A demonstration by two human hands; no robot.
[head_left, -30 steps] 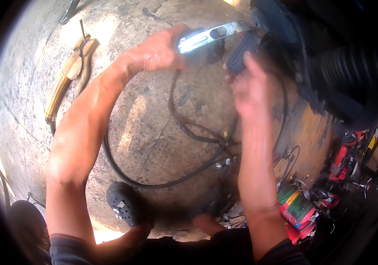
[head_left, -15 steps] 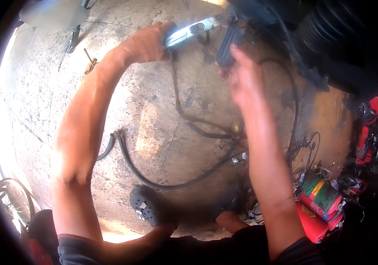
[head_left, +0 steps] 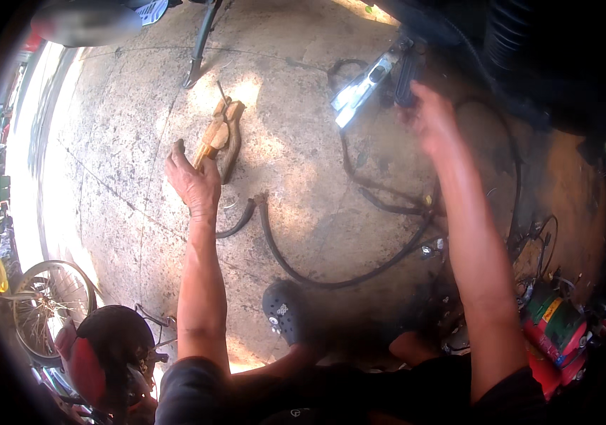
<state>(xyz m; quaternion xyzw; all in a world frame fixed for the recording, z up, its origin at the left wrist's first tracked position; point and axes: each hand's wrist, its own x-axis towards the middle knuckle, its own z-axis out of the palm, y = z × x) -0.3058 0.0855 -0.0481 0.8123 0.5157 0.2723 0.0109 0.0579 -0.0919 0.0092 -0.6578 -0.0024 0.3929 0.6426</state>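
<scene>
Evidently, a tan two-pronged tool (head_left: 214, 135) lies on the floor (head_left: 303, 166), the left hand (head_left: 193, 183) at its lower end, thumb and fingers astride it; whether they grip cannot be told. Well apart, the right hand (head_left: 432, 119) is clasped on a dark pad (head_left: 406, 79) beside a shiny metal bar (head_left: 368, 83). Black cable (head_left: 323, 285) curves between the forearms.

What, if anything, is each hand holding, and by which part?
The right hand holds the black pedal by its near end. The left hand is at the near end of the wooden tool; grip unclear.
</scene>
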